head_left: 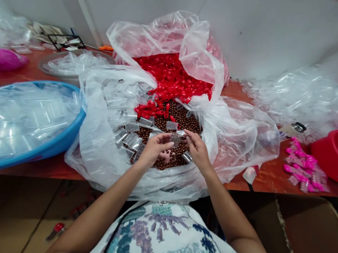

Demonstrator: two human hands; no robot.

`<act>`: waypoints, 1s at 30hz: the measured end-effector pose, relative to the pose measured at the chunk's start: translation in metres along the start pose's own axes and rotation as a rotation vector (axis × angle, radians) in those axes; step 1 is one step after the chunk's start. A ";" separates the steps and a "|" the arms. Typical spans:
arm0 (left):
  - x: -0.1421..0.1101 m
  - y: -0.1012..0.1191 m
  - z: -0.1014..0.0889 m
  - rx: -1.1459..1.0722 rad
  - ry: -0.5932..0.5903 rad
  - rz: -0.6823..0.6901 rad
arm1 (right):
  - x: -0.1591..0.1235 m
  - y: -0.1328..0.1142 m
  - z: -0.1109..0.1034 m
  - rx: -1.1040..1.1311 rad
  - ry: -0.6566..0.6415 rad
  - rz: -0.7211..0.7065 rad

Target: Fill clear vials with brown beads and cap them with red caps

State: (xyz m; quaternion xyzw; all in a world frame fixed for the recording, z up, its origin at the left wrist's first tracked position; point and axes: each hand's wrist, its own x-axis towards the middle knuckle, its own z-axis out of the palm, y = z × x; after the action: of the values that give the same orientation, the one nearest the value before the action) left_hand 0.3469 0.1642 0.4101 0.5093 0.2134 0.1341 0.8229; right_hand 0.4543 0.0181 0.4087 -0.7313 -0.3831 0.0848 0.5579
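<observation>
My left hand (154, 149) pinches a small clear plastic tube (174, 140) between thumb and fingers. Close by on the right, my right hand (197, 149) has its thumb and fingertips at the end of another clear tube (180, 133). Both hands are over a heap of small brown beads (184, 118) in an open white plastic bag (96, 127). More clear tubes (133, 141) lie on the beads to the left. Red caps (174, 76) spill from a second bag behind onto the beads.
On the left stands a blue basin (79, 121) full of clear tubes, with a round tray (44, 65) behind it. To the right are pink-capped filled tubes (304, 165), a red bowl (337, 156) and a pile of clear plastic (299, 96). A cardboard box (311, 234) sits below the table edge.
</observation>
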 end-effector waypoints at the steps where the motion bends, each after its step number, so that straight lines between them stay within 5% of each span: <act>1: -0.002 0.002 0.000 -0.007 0.000 0.005 | 0.002 -0.003 0.001 0.030 -0.001 0.014; 8: -0.007 0.011 -0.006 0.026 0.001 0.167 | 0.011 -0.005 0.006 0.129 -0.019 0.043; 21: -0.010 0.021 -0.015 -0.162 0.021 0.009 | 0.020 0.002 0.014 0.036 -0.070 0.030; 30: -0.011 0.015 -0.025 -0.129 0.056 0.016 | 0.038 0.030 0.012 -0.301 -0.118 0.045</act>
State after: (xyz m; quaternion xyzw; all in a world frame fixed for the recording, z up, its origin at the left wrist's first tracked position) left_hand 0.3249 0.1852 0.4164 0.4528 0.2230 0.1684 0.8467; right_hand 0.4881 0.0494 0.3893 -0.8087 -0.4070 0.0816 0.4168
